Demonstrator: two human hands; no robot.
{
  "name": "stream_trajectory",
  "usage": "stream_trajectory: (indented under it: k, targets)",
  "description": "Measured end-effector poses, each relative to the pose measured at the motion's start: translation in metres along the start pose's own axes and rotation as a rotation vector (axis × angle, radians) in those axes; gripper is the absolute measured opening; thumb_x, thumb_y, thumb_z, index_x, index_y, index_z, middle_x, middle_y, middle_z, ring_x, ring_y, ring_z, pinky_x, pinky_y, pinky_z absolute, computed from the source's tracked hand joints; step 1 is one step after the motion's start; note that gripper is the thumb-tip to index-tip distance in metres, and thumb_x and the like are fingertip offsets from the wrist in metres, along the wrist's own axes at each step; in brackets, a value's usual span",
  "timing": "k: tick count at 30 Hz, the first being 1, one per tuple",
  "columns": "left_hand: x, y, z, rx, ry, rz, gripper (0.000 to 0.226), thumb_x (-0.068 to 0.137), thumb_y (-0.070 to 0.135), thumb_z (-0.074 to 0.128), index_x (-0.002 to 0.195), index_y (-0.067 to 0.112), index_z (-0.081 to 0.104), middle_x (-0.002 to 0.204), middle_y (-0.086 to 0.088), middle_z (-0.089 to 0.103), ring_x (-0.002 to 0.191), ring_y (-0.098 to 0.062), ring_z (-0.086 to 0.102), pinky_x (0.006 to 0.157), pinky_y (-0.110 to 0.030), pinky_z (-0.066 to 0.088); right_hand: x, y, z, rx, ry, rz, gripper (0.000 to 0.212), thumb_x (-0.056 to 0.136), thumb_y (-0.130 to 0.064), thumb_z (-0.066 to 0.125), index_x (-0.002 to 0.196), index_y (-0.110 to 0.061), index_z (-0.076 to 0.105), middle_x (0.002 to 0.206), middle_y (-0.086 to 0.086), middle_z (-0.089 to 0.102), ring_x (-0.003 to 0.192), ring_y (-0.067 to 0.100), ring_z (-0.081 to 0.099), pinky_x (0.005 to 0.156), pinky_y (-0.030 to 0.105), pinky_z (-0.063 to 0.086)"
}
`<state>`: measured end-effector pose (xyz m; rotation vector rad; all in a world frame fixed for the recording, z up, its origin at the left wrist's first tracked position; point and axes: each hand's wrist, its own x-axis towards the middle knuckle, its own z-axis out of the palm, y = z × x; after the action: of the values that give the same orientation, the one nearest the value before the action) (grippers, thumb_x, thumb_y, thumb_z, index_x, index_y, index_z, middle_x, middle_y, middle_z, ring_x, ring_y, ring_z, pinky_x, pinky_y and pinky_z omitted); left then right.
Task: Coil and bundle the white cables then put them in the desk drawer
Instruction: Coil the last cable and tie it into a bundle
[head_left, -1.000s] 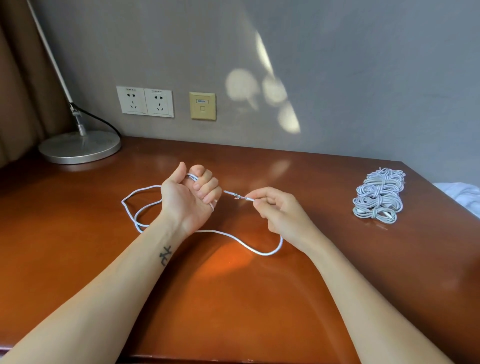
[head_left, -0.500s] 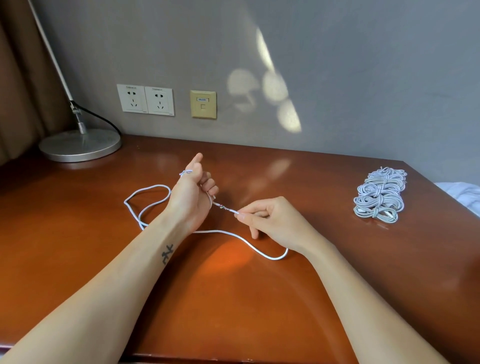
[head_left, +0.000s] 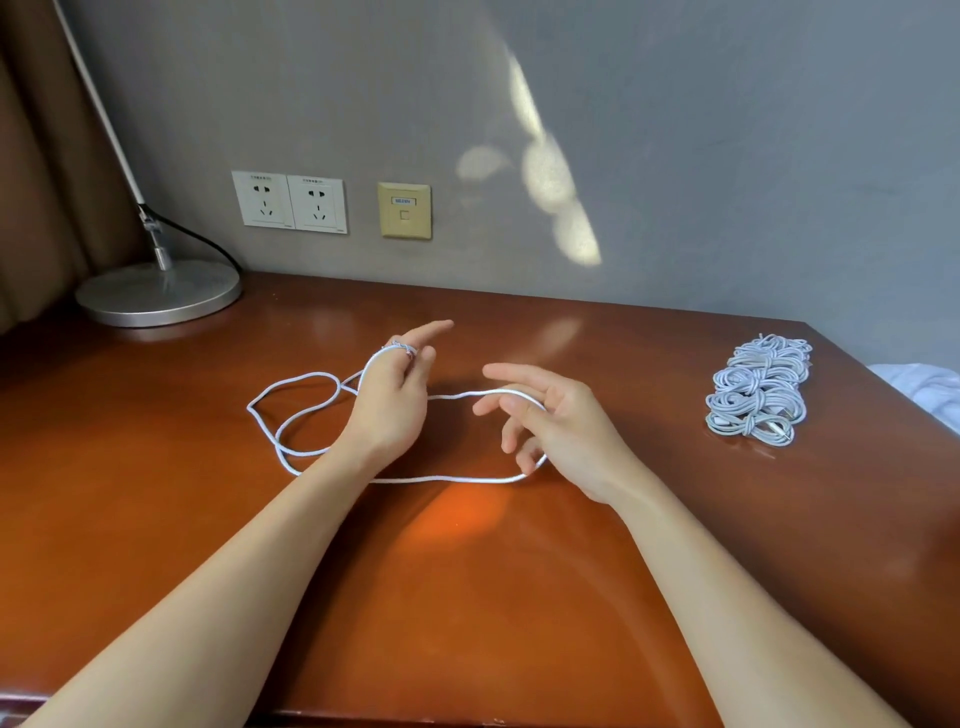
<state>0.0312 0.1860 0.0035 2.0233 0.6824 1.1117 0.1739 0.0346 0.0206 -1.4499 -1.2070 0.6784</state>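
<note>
You are pinching the end of the white cable (head_left: 447, 479) in your left hand (head_left: 387, 410). Your right hand (head_left: 556, 421) is lying slack, cable crossing its spread fingers. Coiled bundles (head_left: 756, 389) are sitting far right on the desk (head_left: 467, 597).

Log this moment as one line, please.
left hand: holds cable end | right hand: open, cable round fingers | bundles: on desk, far right

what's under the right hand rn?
The bend of the cable loop runs under the right hand, over the desk. The palm and fingers cover part of that bend, so it can't be told whether any fingers hook it.
</note>
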Motion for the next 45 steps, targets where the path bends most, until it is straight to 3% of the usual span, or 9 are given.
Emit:
stream_trajectory:
  k: [3, 10, 14, 17, 20, 23, 31, 38, 45]
  targets:
    - [-0.001, -0.001, 0.003, 0.066, -0.065, -0.011, 0.038, 0.111, 0.013, 0.036, 0.131, 0.027, 0.066, 0.099, 0.019, 0.056, 0.101, -0.01, 0.057, 0.101, -0.031, 0.045, 0.001, 0.004, 0.0, -0.102, 0.077, -0.012, 0.033, 0.106, -0.02, 0.057, 0.137, -0.028, 0.061, 0.1, -0.009, 0.077, 0.058, 0.014, 0.061, 0.048, 0.023, 0.048]
    - [0.0, -0.006, 0.007, 0.107, -0.118, -0.024, 0.035, 0.111, 0.015, 0.037, 0.114, 0.033, 0.067, 0.083, 0.0, 0.058, 0.066, 0.002, 0.05, 0.066, -0.011, 0.036, 0.002, 0.012, -0.006, -0.363, 0.299, -0.149, 0.018, 0.098, -0.026, 0.07, 0.115, -0.027, 0.072, 0.075, -0.011, 0.071, 0.074, 0.003, 0.068, 0.068, 0.009, 0.048]
    - [-0.003, -0.005, 0.005, 0.128, -0.138, -0.02, 0.04, 0.111, 0.018, 0.038, 0.086, 0.044, 0.056, 0.098, -0.007, 0.069, 0.067, 0.001, 0.051, 0.067, -0.012, 0.036, 0.002, 0.012, -0.005, -0.334, 0.294, -0.17, 0.008, 0.1, -0.028, 0.067, 0.103, -0.027, 0.074, 0.072, -0.01, 0.068, 0.077, 0.006, 0.066, 0.069, 0.01, 0.048]
    - [-0.007, -0.005, 0.005, 0.113, -0.164, -0.055, 0.034, 0.11, 0.025, 0.037, 0.097, 0.041, 0.064, 0.08, 0.002, 0.064, 0.063, 0.0, 0.05, 0.069, -0.025, 0.041, 0.001, 0.011, -0.006, -0.314, 0.319, -0.182, 0.008, 0.101, -0.024, 0.064, 0.101, -0.024, 0.072, 0.077, -0.01, 0.067, 0.073, 0.003, 0.063, 0.064, 0.011, 0.046]
    - [-0.011, -0.002, 0.005, 0.155, -0.186, -0.06, 0.035, 0.109, 0.038, 0.033, 0.087, 0.041, 0.06, 0.098, 0.0, 0.068, 0.072, -0.006, 0.052, 0.082, -0.041, 0.048, 0.003, 0.013, -0.006, -0.374, 0.347, -0.212, 0.007, 0.102, -0.028, 0.062, 0.104, -0.025, 0.068, 0.094, -0.01, 0.068, 0.079, 0.002, 0.06, 0.067, 0.01, 0.044]
    - [-0.014, 0.007, 0.003, 0.259, -0.224, -0.044, 0.043, 0.107, 0.051, 0.031, 0.096, 0.026, 0.064, 0.087, 0.004, 0.065, 0.085, -0.015, 0.058, 0.084, -0.039, 0.046, 0.007, 0.017, -0.008, -0.473, 0.396, -0.277, 0.007, 0.103, -0.033, 0.062, 0.103, -0.026, 0.066, 0.099, -0.015, 0.067, 0.091, 0.006, 0.063, 0.072, 0.016, 0.05]
    - [-0.015, 0.014, 0.007, 0.437, -0.239, -0.024, 0.04, 0.098, 0.054, 0.056, 0.074, 0.022, 0.057, 0.055, 0.005, 0.052, 0.062, -0.014, 0.056, 0.062, -0.034, 0.043, 0.008, 0.02, -0.011, -0.693, 0.577, -0.239, 0.041, 0.093, -0.065, 0.056, 0.09, -0.024, 0.06, 0.062, -0.015, 0.052, 0.056, 0.011, 0.054, 0.051, 0.017, 0.036]
    - [-0.012, 0.006, 0.003, 0.373, -0.002, -0.022, 0.068, 0.098, 0.062, 0.041, 0.066, 0.003, 0.05, 0.049, 0.001, 0.042, 0.051, -0.024, 0.047, 0.06, -0.044, 0.046, 0.007, 0.02, -0.01, -0.446, 0.389, -0.162, 0.03, 0.101, -0.047, 0.061, 0.084, -0.022, 0.062, 0.063, -0.014, 0.057, 0.061, 0.008, 0.053, 0.057, 0.026, 0.042]
    - [-0.012, 0.007, 0.003, 0.039, -0.179, -0.127, 0.068, 0.096, 0.058, 0.035, 0.054, 0.01, 0.058, 0.046, 0.006, 0.046, 0.052, -0.014, 0.047, 0.068, -0.041, 0.042, 0.005, 0.016, -0.007, -0.228, 0.271, -0.131, 0.022, 0.111, -0.029, 0.044, 0.114, -0.023, 0.065, 0.073, 0.002, 0.069, 0.071, 0.008, 0.066, 0.076, 0.016, 0.049]
